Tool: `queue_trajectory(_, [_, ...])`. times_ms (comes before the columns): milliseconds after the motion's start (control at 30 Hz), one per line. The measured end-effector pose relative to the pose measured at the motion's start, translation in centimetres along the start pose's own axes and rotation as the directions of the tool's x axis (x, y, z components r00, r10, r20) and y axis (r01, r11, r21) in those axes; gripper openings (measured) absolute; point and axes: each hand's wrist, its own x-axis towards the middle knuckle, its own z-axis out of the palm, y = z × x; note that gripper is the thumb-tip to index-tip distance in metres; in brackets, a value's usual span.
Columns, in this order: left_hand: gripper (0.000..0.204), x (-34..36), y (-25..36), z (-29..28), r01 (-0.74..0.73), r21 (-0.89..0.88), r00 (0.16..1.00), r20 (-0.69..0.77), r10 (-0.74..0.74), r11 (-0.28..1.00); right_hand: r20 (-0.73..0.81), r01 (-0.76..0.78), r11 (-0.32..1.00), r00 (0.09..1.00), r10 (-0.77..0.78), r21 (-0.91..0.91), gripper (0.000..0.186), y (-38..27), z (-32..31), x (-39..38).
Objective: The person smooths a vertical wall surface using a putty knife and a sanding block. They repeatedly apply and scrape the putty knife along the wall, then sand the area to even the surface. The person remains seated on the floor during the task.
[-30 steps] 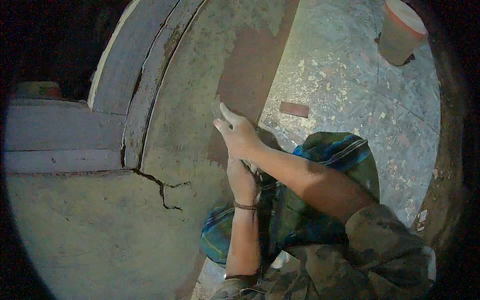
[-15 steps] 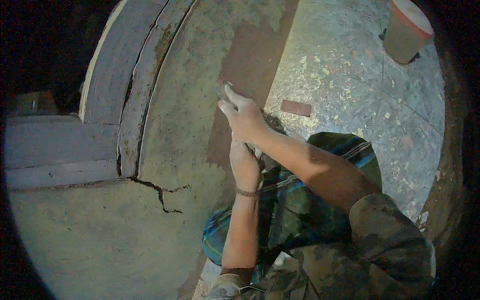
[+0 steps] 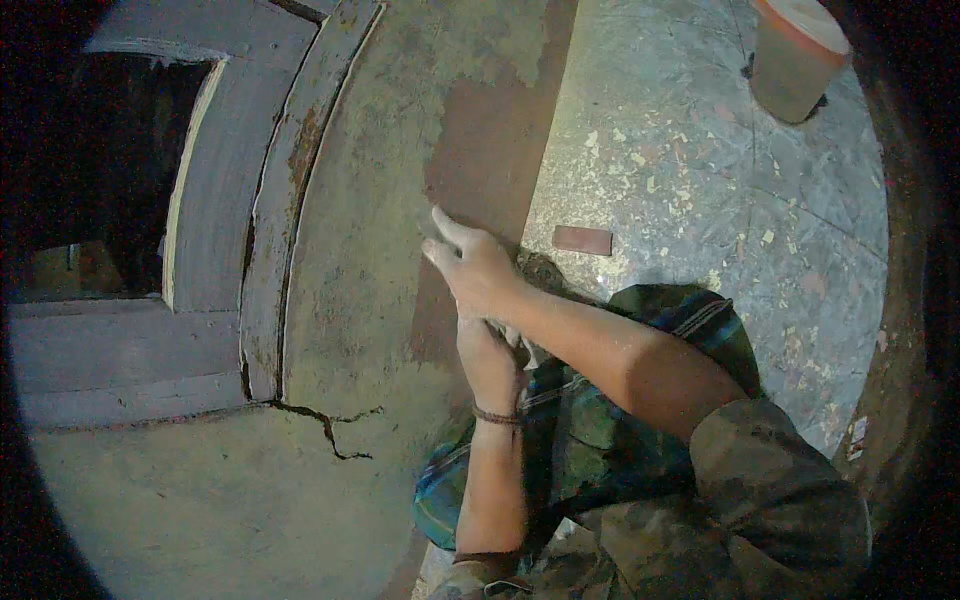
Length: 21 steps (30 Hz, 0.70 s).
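My right hand (image 3: 478,272) reaches across to the olive-painted wall, over its brown lower band (image 3: 490,130). Its fingers are bent, with thumb and fingertips close together around a small thin greyish thing, too blurred to name. Just below, my left hand (image 3: 488,362) lies against the underside of the right hand and wrist. Pale dust coats both hands. The left fingers are curled and mostly hidden, so what they hold, if anything, does not show. A cord bracelet (image 3: 496,414) circles my left wrist.
On the flake-strewn grey floor (image 3: 690,200) lies a small reddish-brown block (image 3: 583,240). A bucket with an orange rim (image 3: 798,65) stands farther off at right. At left are a grey window frame (image 3: 215,180) and a branching crack (image 3: 328,428). Dark plaid cloth (image 3: 600,430) covers my lap.
The view has shifted, so the window frame, block and bucket sit differently in it. My right fingertips have come slightly nearer along the wall. Both hands keep much the same pose.
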Motion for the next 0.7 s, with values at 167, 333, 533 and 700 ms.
queue_trajectory(167, [0.023,0.3,-0.3,0.0,-0.175,0.391,0.985,0.084,0.154,0.904,-0.008,-0.03,0.976,0.999,0.033,0.218,0.063,-0.1,-0.4,0.2])
queue_trajectory(333, [0.026,1.0,-0.5,-0.9,0.017,-0.061,0.999,0.043,-0.015,0.998,-0.204,0.123,0.991,0.973,-0.111,0.044,0.062,0.5,1.0,0.7])
queue_trajectory(533, [0.03,1.8,-1.1,-0.3,-0.048,0.273,0.994,0.106,0.02,0.961,-0.123,0.082,0.992,0.99,-0.07,0.098,0.061,1.0,0.2,1.3])
queue_trajectory(700, [0.032,2.9,0.2,0.9,0.212,-0.049,0.976,0.068,-0.209,0.976,-0.097,-0.014,0.988,0.995,0.029,0.154,0.063,0.9,-0.6,2.5])
